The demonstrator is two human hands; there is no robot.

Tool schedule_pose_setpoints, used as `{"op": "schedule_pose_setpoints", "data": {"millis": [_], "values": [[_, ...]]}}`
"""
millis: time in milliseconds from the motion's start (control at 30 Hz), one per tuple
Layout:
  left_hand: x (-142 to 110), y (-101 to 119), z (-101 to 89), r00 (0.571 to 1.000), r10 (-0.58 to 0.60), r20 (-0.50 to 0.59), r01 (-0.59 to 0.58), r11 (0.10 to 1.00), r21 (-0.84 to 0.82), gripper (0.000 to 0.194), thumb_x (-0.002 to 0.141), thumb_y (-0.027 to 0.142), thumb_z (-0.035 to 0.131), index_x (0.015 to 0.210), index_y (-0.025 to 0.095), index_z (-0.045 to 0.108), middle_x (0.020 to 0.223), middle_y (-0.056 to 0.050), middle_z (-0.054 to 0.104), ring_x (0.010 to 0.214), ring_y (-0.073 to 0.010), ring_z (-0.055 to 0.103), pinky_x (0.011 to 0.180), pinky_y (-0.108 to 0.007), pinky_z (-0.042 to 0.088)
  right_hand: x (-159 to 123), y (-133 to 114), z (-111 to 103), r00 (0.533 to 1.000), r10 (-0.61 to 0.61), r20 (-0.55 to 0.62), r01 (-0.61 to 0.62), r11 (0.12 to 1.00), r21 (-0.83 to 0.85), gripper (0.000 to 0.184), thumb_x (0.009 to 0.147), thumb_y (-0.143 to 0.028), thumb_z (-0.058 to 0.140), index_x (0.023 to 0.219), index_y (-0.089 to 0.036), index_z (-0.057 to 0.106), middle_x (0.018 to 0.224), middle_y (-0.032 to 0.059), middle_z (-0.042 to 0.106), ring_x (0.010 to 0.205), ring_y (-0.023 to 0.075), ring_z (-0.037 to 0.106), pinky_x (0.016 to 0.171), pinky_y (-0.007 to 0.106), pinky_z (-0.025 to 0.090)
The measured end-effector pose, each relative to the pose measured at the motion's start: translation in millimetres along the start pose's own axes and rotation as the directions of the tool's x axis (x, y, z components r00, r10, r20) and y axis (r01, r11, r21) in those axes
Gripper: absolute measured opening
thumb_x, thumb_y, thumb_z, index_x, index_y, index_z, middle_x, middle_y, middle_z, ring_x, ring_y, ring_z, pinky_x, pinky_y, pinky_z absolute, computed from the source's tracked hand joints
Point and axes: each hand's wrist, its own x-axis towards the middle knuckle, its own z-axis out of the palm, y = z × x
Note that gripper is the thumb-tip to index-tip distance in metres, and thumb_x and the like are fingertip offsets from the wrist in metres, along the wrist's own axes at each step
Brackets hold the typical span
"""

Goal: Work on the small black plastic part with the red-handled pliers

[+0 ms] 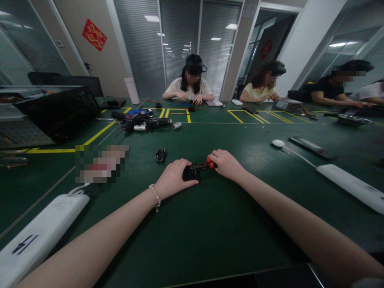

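Over the green table (192, 240), we hold the small black part (191, 174) in our left hand (172, 176), thumb and fingers around it; a firm hold should stop it twisting. Our right hand (225, 163) grasps the red-handled pliers (206, 164), nose at the part, though we cannot tell whether it bites. We do best squeezing steadily, fingertips clear. Beyond lie a loose dark piece (160, 155) and a heap of parts (139, 121).

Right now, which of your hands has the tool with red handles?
The right hand: it grips the red-handled pliers. The left hand holds a small black part instead, with a bracelet around its wrist.
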Motion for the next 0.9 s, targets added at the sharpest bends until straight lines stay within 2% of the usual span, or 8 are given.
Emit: {"op": "schedule_pose_setpoints", "data": {"millis": [900], "values": [[-0.3, -1.7, 0.7, 0.999, 0.037, -0.005, -0.037, 0.999, 0.014, 0.049, 0.068, 0.053, 0.055, 0.103, 0.021, 0.046, 0.101, -0.005, 0.053, 0.092, -0.0233, 0.051, 0.078, -0.036, 0.041, 0.0, -0.6, 2.2, 1.0, 0.009, -0.005, -0.01, 1.0, -0.02, 0.031, 0.064, -0.008, 0.051, 0.095, -0.015, 0.052, 0.089, 0.008, 0.053, 0.079, 0.0188, 0.045, 0.07, 0.029, 0.034]]}}
